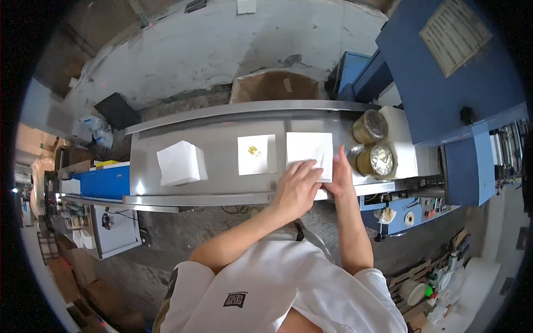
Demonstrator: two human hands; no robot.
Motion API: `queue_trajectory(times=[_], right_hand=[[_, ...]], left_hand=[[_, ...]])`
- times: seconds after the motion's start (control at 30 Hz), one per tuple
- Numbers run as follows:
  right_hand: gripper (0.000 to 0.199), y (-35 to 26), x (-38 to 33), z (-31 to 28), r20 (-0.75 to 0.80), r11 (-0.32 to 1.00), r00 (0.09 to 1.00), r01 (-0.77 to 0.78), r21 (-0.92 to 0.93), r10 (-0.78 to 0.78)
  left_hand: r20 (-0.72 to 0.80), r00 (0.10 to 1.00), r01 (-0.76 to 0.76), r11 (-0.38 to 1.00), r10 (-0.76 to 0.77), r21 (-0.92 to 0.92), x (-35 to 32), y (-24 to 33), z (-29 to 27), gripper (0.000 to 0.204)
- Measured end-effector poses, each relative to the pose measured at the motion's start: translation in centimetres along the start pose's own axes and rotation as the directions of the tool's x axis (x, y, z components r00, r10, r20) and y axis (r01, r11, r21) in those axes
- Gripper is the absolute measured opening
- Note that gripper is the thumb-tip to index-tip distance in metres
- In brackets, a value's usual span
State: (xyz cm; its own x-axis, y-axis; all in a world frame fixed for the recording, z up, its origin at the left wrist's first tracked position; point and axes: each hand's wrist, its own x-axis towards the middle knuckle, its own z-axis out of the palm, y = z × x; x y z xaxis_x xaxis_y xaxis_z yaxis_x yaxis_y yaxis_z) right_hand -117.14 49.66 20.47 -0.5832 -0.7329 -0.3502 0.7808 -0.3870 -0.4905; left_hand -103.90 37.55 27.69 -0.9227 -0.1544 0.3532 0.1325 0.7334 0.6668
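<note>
A stack of white paper sheets [309,145] lies on the metal worktable in front of me. My left hand [297,188] rests on its lower part, fingers stretched out over the top sheet. Against the stack's right edge stands my right hand [342,173], its fingers straight and pointing away from me; its thumb is partly hidden near the lower right corner. Just left of the stack is a white sheet with a yellow printed mark [254,151]. Farther left sits a thicker pile of blank white paper [179,162].
Two round containers of yellowish stuff [369,126] stand right of the stack, beside white blocks [397,125]. A blue machine [449,72] rises at the right. The metal table [222,119] has raised long edges. Behind it is a lined box [277,86]; a blue panel [102,182] adjoins its left end.
</note>
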Motion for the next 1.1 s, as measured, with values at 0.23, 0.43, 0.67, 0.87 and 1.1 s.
queue_trajectory(times=[0.23,0.43,0.67,0.87,1.1], right_hand=[[0.061,-0.4,-1.3,1.0,-0.047,0.989,0.995,0.081,-0.121,-0.087],[0.073,0.1,-1.1,2.7,-0.097,0.761,0.95,0.174,-0.625,-0.296],[0.075,-0.9,-0.9,2.9,-0.103,0.755,0.951,0.163,-0.635,-0.292],[0.078,-1.5,-0.8,2.7,-0.118,0.73,0.952,0.134,-0.67,-0.283],[0.074,-2.2,-1.2,3.5,-0.2,0.76,0.949,0.059,-0.648,-0.244]], left_hand=[[-0.146,0.978,0.117,0.972,-0.149,-0.205,0.1,0.3,1.0,0.057],[-0.066,0.827,0.405,0.674,-0.558,-0.618,0.9,-5.5,4.7,0.038],[0.173,0.804,0.489,0.467,-0.569,-0.736,0.5,-6.4,2.2,0.029],[0.369,0.713,0.585,0.216,-0.596,-0.782,-0.6,-7.8,0.9,0.022],[0.455,0.718,0.507,-0.053,-0.527,-0.86,-1.5,-9.0,0.8,0.013]])
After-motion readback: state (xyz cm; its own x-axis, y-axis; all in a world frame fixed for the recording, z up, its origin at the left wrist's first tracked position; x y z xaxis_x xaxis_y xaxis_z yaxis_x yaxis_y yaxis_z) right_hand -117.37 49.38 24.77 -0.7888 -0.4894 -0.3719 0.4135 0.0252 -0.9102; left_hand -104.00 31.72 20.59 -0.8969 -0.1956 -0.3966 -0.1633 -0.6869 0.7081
